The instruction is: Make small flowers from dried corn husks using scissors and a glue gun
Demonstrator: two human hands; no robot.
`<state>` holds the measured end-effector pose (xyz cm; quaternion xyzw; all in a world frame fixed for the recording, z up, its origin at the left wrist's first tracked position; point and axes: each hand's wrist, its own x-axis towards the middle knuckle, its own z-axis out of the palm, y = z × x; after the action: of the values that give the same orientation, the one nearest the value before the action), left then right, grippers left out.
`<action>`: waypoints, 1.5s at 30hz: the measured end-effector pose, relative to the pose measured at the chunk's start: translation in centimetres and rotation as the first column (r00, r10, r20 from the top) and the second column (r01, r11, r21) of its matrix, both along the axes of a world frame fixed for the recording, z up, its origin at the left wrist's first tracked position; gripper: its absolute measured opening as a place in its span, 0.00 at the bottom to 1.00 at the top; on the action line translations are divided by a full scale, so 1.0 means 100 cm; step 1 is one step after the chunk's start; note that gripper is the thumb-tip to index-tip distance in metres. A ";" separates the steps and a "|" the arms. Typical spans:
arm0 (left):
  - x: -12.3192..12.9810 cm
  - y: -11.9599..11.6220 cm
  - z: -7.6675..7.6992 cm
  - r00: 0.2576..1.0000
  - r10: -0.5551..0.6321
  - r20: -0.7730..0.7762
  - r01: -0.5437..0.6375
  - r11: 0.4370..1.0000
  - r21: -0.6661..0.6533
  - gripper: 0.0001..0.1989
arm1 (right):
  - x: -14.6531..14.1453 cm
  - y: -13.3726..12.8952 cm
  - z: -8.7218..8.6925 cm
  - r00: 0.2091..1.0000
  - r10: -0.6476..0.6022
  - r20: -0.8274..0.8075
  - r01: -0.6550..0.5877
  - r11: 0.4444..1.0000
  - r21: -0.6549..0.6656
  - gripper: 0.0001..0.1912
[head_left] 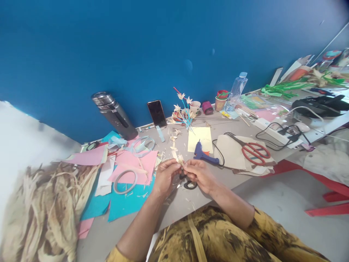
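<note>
Both my hands meet over the front of the grey table. My left hand and my right hand pinch a small cream husk flower between their fingertips, its petals pointing up. Black-handled scissors lie just under my fingers, their blades partly hidden. Beyond the fingertips several cream husk flowers lie in a row. A blue glue gun rests right of my right hand, beside a yellow paper sheet. Farther back, finished-looking flowers stand on blue stems.
Dried husks hang at the left edge. Pink paper, blue paper and a tape roll lie left. A thermos, phone and plastic bottle stand by the wall. Red-handled scissors and a power strip lie right.
</note>
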<state>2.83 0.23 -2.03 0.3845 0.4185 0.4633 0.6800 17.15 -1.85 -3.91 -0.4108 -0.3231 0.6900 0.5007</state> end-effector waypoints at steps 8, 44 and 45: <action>-0.005 0.001 -0.002 0.994 -0.055 -0.094 0.063 0.995 0.083 0.04 | 0.002 0.000 0.003 1.000 -0.018 0.013 0.018 0.999 -0.030 0.16; -0.007 -0.001 0.014 0.956 -0.068 -0.284 0.153 0.945 0.290 0.10 | 0.005 -0.002 0.008 0.999 -0.027 -0.026 0.026 0.999 -0.034 0.17; -0.007 0.000 0.013 0.956 -0.068 -0.285 0.154 0.945 0.289 0.10 | 0.005 -0.003 0.008 0.999 -0.029 -0.017 0.029 0.999 -0.032 0.17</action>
<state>2.12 0.19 -0.69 0.5687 0.4078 0.4263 0.5731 17.63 -2.11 -3.08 -0.4172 -0.3018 0.6912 0.5070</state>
